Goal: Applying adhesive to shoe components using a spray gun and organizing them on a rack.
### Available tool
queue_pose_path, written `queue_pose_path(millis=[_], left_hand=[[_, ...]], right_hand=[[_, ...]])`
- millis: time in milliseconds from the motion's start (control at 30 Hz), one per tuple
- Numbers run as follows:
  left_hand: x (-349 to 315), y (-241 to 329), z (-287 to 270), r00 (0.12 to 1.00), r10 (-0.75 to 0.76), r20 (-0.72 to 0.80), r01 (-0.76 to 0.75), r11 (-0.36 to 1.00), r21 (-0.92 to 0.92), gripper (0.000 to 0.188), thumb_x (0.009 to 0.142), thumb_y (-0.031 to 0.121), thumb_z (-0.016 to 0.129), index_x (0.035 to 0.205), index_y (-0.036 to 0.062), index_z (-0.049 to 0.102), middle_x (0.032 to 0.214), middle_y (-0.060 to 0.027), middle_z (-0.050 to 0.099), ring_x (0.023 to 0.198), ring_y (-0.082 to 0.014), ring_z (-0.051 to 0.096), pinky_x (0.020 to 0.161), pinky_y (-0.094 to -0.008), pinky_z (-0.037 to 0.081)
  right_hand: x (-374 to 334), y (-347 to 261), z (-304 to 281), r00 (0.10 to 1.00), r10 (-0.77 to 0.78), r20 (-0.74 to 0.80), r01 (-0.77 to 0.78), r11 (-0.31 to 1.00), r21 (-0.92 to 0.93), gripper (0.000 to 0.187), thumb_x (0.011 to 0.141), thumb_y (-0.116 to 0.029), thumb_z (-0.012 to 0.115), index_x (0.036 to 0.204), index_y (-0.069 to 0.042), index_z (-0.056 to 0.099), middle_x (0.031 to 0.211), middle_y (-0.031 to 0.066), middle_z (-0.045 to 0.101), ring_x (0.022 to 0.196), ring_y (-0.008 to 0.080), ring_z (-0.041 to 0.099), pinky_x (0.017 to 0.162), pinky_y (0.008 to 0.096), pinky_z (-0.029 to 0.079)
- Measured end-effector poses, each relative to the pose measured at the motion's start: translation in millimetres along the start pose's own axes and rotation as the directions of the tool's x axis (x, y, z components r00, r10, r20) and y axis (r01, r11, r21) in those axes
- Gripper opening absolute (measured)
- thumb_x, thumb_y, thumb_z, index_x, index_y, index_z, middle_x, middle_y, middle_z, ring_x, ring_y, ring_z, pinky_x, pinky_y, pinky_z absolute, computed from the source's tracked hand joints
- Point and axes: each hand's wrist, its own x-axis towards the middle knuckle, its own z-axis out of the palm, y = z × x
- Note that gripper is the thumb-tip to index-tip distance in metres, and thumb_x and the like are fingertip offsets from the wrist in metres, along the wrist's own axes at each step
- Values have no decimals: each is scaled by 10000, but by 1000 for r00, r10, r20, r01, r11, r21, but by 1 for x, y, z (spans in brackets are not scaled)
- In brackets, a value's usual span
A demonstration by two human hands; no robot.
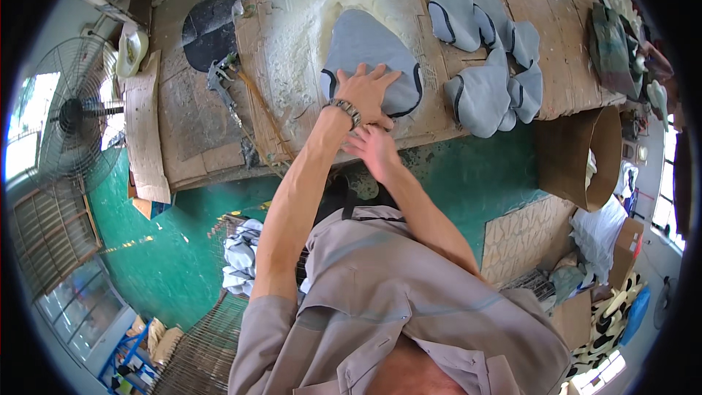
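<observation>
A grey, rounded fabric piece with black edging lies flat on the cardboard-covered table in front of me. My left hand, with a watch at the wrist, presses on its near part with fingers spread. Just below, close to the table's near edge, my right hand is beside the left wrist. Its fingers are partly stretched and apart, and I see nothing held in them. Whether its fingertips touch the fabric's edge is hard to make out. Pale yellowish powder coats the table around the piece.
Several similar grey pieces lie on the table at right. A spray gun with a hose is at left, near a standing fan. An open cardboard box stands right of the table. More grey pieces fill a wire basket below left.
</observation>
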Motion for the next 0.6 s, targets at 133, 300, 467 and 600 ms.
queue_pose_path(millis=[133, 300, 467, 600], left_hand=[[-14, -6, 7, 984, -18, -180, 13, 1000, -27, 1197, 522, 419, 946, 1554, 278, 357, 1614, -82, 369, 1457, -430, 344, 1078, -754, 248], [-23, 4, 10, 968, 8, -250, -13, 1000, -19, 1240, 508, 437, 943, 1558, 163, 343, 1603, -99, 372, 1466, -431, 318, 1091, -767, 221], [-60, -11, 28, 896, 60, -439, -27, 996, 82, 1238, 489, 365, 941, 1548, 123, 348, 1584, -98, 379, 1475, -396, 301, 1152, -695, 218], [-62, -33, 39, 892, 28, -450, -27, 1000, 8, 1164, 523, 330, 933, 1534, 144, 387, 1590, -103, 374, 1489, -367, 294, 1161, -679, 224]], right_hand=[[-55, -45, -29, 827, -536, -169, 318, 694, -646, 397, 1030, -224, 527, 1352, 7, 559, 1436, 164, 549, 1274, 256, 562, 988, 389, 483], [-14, -99, 8, 325, -897, 301, 540, -86, -837, 351, 1025, -177, 509, 1288, 27, 620, 1390, 193, 577, 1312, 343, 521, 1077, 443, 417], [7, -103, 0, 335, -841, 425, 485, -233, -843, 329, 1019, -142, 491, 1237, 49, 648, 1397, 203, 562, 1333, 410, 484, 1116, 482, 382], [8, -99, 12, 379, -778, 501, 453, -317, -834, 335, 1030, -157, 474, 1221, 50, 656, 1385, 193, 581, 1334, 405, 489, 1115, 475, 389]])
